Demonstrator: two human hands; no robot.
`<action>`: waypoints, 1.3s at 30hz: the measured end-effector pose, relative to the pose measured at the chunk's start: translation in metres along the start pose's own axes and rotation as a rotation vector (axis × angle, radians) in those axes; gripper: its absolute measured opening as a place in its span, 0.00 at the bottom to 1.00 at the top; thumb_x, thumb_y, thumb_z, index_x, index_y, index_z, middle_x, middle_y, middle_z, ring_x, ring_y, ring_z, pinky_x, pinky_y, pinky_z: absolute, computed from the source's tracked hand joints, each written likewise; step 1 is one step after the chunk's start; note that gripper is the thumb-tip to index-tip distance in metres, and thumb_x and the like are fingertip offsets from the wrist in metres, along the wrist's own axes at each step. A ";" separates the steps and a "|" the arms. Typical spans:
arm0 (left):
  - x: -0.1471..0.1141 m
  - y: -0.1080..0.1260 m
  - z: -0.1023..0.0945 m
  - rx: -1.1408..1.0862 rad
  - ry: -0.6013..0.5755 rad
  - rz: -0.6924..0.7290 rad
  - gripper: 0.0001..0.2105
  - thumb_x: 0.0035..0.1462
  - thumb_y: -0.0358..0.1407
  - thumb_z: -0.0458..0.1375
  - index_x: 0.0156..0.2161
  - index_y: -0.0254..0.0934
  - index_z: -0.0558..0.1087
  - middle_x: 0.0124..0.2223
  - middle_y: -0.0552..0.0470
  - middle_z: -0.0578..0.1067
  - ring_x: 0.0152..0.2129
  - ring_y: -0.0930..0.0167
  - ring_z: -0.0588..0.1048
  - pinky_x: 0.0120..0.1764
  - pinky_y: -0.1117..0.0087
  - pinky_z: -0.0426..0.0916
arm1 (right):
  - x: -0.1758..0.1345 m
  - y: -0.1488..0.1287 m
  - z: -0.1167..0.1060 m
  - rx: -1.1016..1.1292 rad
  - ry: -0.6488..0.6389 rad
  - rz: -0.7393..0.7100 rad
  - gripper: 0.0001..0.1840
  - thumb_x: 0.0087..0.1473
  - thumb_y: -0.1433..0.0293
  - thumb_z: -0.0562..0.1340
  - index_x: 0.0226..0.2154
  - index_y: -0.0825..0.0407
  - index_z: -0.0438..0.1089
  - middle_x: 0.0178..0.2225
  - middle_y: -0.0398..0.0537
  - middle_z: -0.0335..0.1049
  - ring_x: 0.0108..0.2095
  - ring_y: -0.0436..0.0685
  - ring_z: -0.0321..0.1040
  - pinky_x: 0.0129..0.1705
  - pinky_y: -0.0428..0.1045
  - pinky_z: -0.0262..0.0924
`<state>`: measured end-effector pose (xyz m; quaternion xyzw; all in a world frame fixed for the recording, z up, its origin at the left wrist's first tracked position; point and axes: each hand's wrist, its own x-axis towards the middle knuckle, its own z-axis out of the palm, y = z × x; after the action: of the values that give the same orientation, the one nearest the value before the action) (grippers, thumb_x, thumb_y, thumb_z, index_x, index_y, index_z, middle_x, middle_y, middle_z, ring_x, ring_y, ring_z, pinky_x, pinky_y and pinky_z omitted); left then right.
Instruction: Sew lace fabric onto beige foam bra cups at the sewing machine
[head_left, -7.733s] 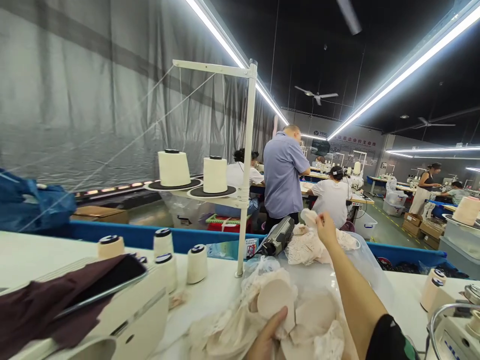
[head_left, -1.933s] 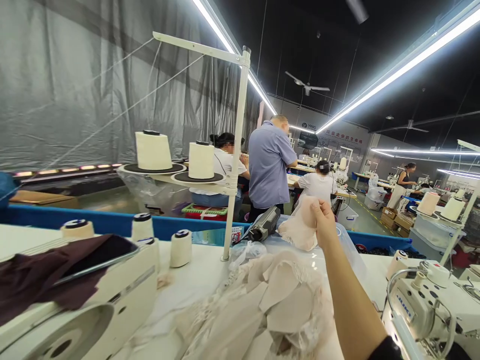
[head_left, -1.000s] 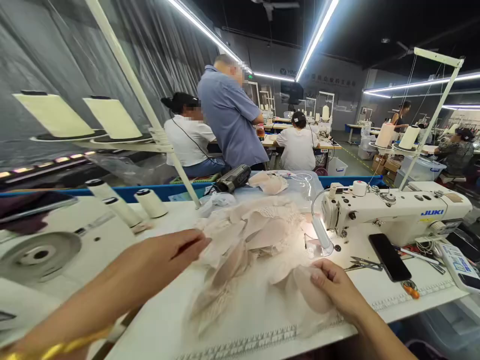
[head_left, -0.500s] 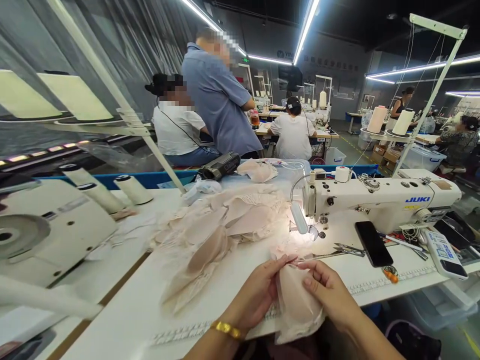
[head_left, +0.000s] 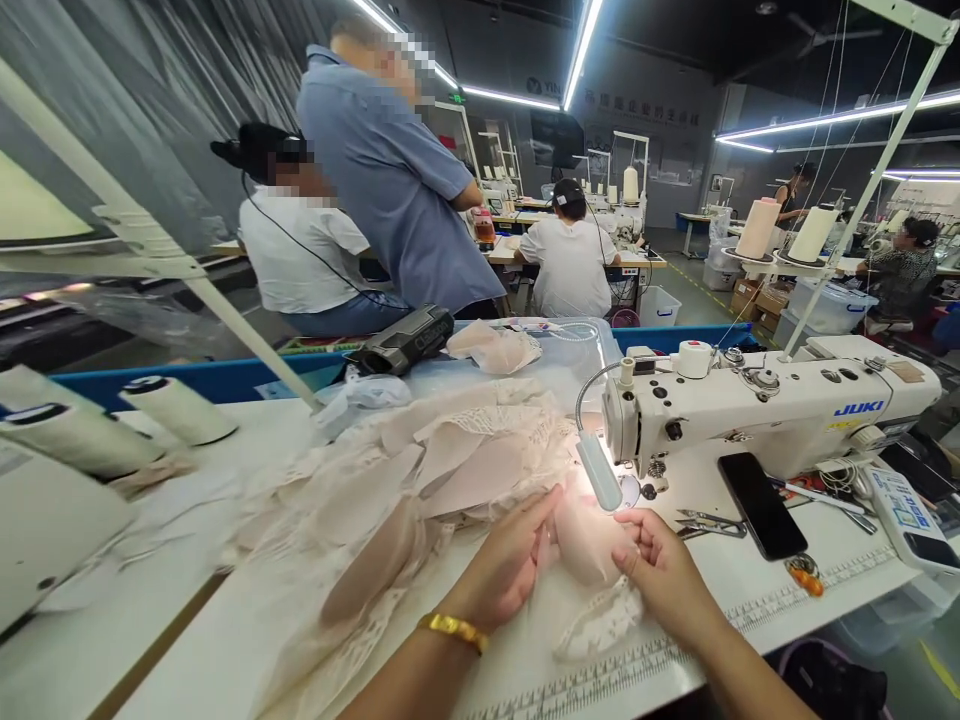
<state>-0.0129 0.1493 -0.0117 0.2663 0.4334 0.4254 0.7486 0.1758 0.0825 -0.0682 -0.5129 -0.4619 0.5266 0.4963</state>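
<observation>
A pale pink bra cup (head_left: 589,545) with a lace edge lies under the lamp by the needle of the white sewing machine (head_left: 750,400). My left hand (head_left: 510,560), a gold bracelet on its wrist, pinches the cup's left edge; the fingertips are partly hidden. On the opposite side, my right hand (head_left: 664,570) grips the cup between thumb and curled fingers. The lace (head_left: 600,620) hangs loosely towards the table's front edge. Left of my hands spreads a heap of similar lace-edged cups (head_left: 465,450).
Thread snips (head_left: 709,523), a black phone (head_left: 763,505) and an orange trinket (head_left: 806,578) lie right of my hands. A ruler tape (head_left: 720,625) runs along the front edge. Thread cones (head_left: 180,408) stand at left. Several people sit or stand beyond the table.
Both hands have carried the bra cup forward from the table's front edge to beneath the machine's lamp. The cup now lies flatter on the table. My view has shifted somewhat.
</observation>
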 end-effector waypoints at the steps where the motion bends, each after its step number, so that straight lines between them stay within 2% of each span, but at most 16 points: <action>1: 0.000 -0.001 -0.002 -0.006 -0.024 -0.014 0.08 0.63 0.30 0.65 0.47 0.37 0.80 0.44 0.46 0.84 0.41 0.67 0.83 0.43 0.72 0.80 | 0.001 0.002 -0.001 0.010 0.012 0.002 0.24 0.56 0.55 0.70 0.51 0.49 0.74 0.36 0.43 0.68 0.34 0.55 0.66 0.40 0.50 0.61; 4: -0.004 -0.001 -0.007 -0.010 -0.098 -0.077 0.18 0.55 0.29 0.70 0.52 0.37 0.78 0.47 0.45 0.84 0.45 0.61 0.83 0.43 0.68 0.81 | 0.000 0.009 -0.002 0.040 0.035 0.008 0.25 0.57 0.53 0.70 0.51 0.49 0.73 0.38 0.44 0.69 0.35 0.56 0.68 0.41 0.51 0.63; 6: -0.009 0.001 -0.010 -0.003 -0.121 -0.109 0.22 0.52 0.30 0.71 0.53 0.38 0.78 0.47 0.45 0.84 0.47 0.59 0.83 0.42 0.66 0.81 | 0.000 0.012 -0.002 0.061 0.035 0.018 0.26 0.57 0.52 0.70 0.51 0.49 0.73 0.39 0.45 0.71 0.36 0.57 0.70 0.41 0.52 0.64; 15: -0.017 0.004 -0.010 0.072 -0.150 -0.113 0.25 0.50 0.39 0.73 0.54 0.39 0.77 0.46 0.44 0.84 0.45 0.57 0.83 0.42 0.62 0.80 | -0.001 0.005 -0.001 0.115 0.021 0.018 0.28 0.56 0.48 0.71 0.49 0.50 0.72 0.35 0.44 0.73 0.34 0.56 0.70 0.39 0.51 0.63; 18: -0.017 0.002 -0.008 0.147 -0.182 -0.071 0.25 0.48 0.45 0.74 0.51 0.39 0.79 0.45 0.44 0.83 0.44 0.57 0.82 0.43 0.62 0.79 | -0.002 0.000 -0.002 0.119 0.025 0.018 0.28 0.55 0.48 0.71 0.48 0.50 0.73 0.35 0.44 0.73 0.34 0.56 0.70 0.39 0.51 0.63; 21: -0.017 0.003 -0.007 0.226 -0.195 -0.030 0.23 0.45 0.46 0.76 0.44 0.37 0.81 0.42 0.45 0.83 0.42 0.58 0.81 0.42 0.65 0.77 | -0.004 -0.004 -0.003 0.118 0.008 0.013 0.27 0.55 0.51 0.72 0.50 0.49 0.72 0.37 0.44 0.72 0.34 0.56 0.70 0.39 0.51 0.64; 25: -0.019 0.011 -0.011 0.372 -0.130 0.042 0.18 0.43 0.46 0.77 0.33 0.37 0.80 0.32 0.49 0.80 0.35 0.61 0.78 0.35 0.70 0.72 | -0.011 -0.011 -0.005 -0.040 0.096 -0.038 0.22 0.53 0.62 0.72 0.50 0.47 0.74 0.32 0.40 0.65 0.33 0.55 0.65 0.39 0.51 0.63; 28: -0.030 0.013 -0.014 0.606 0.111 0.290 0.16 0.41 0.42 0.78 0.31 0.39 0.79 0.31 0.52 0.79 0.32 0.65 0.74 0.33 0.72 0.68 | -0.022 -0.017 -0.001 -0.199 0.194 -0.190 0.20 0.54 0.71 0.66 0.51 0.45 0.75 0.35 0.42 0.66 0.37 0.57 0.67 0.44 0.53 0.64; 29: -0.035 0.010 -0.013 0.669 0.140 0.355 0.16 0.42 0.44 0.77 0.32 0.40 0.79 0.32 0.52 0.79 0.31 0.65 0.74 0.34 0.71 0.68 | -0.027 -0.019 0.002 -0.252 0.181 -0.273 0.21 0.55 0.73 0.64 0.52 0.44 0.74 0.37 0.43 0.68 0.39 0.58 0.68 0.46 0.53 0.65; 30: -0.041 0.006 -0.011 0.697 0.114 0.370 0.17 0.45 0.48 0.75 0.35 0.41 0.79 0.32 0.52 0.79 0.31 0.64 0.75 0.35 0.70 0.70 | -0.032 -0.021 0.005 -0.300 0.133 -0.369 0.23 0.56 0.75 0.63 0.53 0.42 0.73 0.39 0.45 0.69 0.41 0.58 0.69 0.47 0.53 0.66; 33: -0.057 -0.017 -0.004 0.532 -0.119 0.203 0.26 0.48 0.58 0.72 0.45 0.41 0.79 0.34 0.51 0.81 0.34 0.60 0.79 0.39 0.65 0.74 | -0.051 -0.023 0.014 -0.375 -0.092 -0.600 0.31 0.60 0.77 0.61 0.63 0.40 0.64 0.46 0.47 0.73 0.46 0.59 0.73 0.50 0.54 0.68; 34: -0.060 -0.025 -0.002 0.442 -0.139 0.159 0.29 0.48 0.58 0.72 0.48 0.41 0.78 0.36 0.50 0.82 0.35 0.60 0.80 0.39 0.65 0.74 | -0.057 -0.023 0.016 -0.376 -0.149 -0.624 0.34 0.60 0.77 0.62 0.65 0.40 0.61 0.47 0.48 0.74 0.47 0.59 0.74 0.52 0.55 0.68; 36: -0.066 -0.038 0.000 0.303 -0.103 0.112 0.29 0.47 0.55 0.74 0.49 0.41 0.76 0.42 0.47 0.84 0.38 0.61 0.81 0.40 0.67 0.74 | -0.067 -0.024 0.016 -0.370 -0.216 -0.597 0.35 0.60 0.78 0.62 0.65 0.39 0.59 0.48 0.48 0.75 0.48 0.60 0.75 0.54 0.56 0.68; 39: -0.070 -0.046 -0.005 0.206 -0.051 0.082 0.24 0.47 0.49 0.76 0.43 0.41 0.74 0.42 0.47 0.85 0.38 0.63 0.81 0.41 0.68 0.73 | -0.074 -0.030 0.011 -0.395 -0.255 -0.592 0.24 0.63 0.78 0.60 0.57 0.39 0.67 0.45 0.46 0.77 0.45 0.58 0.76 0.51 0.53 0.70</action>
<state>-0.0174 0.0661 -0.0201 0.3700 0.4442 0.4020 0.7101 0.1648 0.0111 -0.0321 -0.3734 -0.7409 0.3208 0.4568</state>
